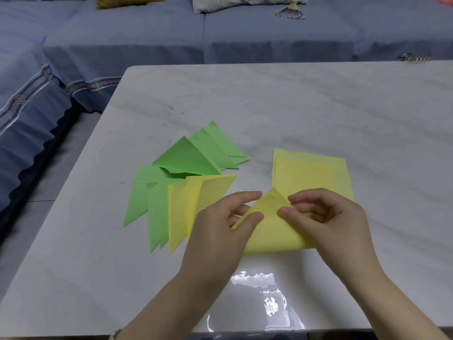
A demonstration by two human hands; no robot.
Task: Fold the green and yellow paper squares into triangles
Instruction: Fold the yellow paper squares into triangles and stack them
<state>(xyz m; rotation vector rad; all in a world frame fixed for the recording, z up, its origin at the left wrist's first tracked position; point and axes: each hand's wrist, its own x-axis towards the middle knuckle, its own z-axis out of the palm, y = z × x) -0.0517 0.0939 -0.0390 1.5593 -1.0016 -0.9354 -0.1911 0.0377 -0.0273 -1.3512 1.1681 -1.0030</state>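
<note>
Sofa (29, 119) runs close along the table's (367, 106) left and far edges.

Green triangles (188, 155) fanned left of centre, overlapping. Yellow triangles (181, 212) lap their right side.

Left hand (220, 231) pinches the left slanted edge of the yellow sheet (272, 231), thumb on top.

Sheet doubled to a peak, fold still rounded, toward the near edge.

Right hand (331, 217) pinches the right slant near the peak.

Stack of yellow squares (308, 175) just behind. A wide run of marble stretches rightward.

Home living room, blue sofa (122, 40), cushions (245, 2), pale marble-look table (318, 106)
</note>
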